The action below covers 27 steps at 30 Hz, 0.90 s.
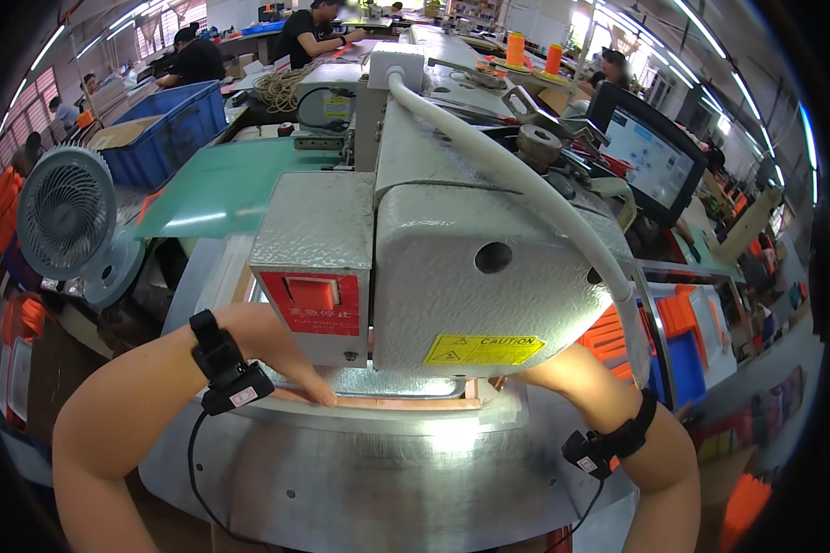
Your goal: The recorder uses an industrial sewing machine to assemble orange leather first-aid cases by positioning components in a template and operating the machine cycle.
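Note:
A large pale-grey industrial sewing machine head [452,267] fills the middle, with a red switch panel [309,309] at its left and a yellow warning label [482,349]. My left hand [295,364] reaches in under the switch box, a finger stretched out onto a narrow copper-tan strip [406,402] along a silvery plate; its other fingers are largely hidden. My right hand [535,369] goes behind the head's lower right, its fingers hidden. Both forearms wear black strapped devices with cables. Light falls on the broad metal table [323,470].
A fan [65,212], blue crate [180,124] and green board [207,189] stand at left. A screen [643,152] and orange thread cones [515,49] sit behind at right. Orange pieces and a blue tray [681,364] lie right of the head. Several people work in the background.

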Available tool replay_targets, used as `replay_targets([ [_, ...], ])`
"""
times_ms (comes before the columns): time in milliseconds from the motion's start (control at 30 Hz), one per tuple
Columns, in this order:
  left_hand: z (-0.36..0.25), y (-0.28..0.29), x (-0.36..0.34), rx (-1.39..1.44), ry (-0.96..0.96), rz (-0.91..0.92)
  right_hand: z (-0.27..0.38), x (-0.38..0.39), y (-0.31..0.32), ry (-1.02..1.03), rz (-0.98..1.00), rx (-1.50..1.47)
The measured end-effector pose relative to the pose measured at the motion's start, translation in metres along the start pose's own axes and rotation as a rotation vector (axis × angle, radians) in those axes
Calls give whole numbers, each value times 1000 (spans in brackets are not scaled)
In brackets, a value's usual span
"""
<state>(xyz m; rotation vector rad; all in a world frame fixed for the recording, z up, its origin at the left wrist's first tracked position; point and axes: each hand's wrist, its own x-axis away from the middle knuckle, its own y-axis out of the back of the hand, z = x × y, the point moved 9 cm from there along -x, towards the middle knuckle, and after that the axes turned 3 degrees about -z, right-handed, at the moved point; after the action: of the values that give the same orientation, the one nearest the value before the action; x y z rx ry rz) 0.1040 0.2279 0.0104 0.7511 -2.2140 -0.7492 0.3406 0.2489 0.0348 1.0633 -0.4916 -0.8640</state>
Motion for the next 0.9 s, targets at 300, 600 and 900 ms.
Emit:
replay_targets([
  [300,-24,5,-15,-76,-165,-152,2,4,18,290,-116,218],
  [600,-20,-16,-26,262,-103,-115,-16,12,22,171,50,116],
  [900,-18,-18,-42,39,-66,-60,15,10,40,288,54,-239],
])
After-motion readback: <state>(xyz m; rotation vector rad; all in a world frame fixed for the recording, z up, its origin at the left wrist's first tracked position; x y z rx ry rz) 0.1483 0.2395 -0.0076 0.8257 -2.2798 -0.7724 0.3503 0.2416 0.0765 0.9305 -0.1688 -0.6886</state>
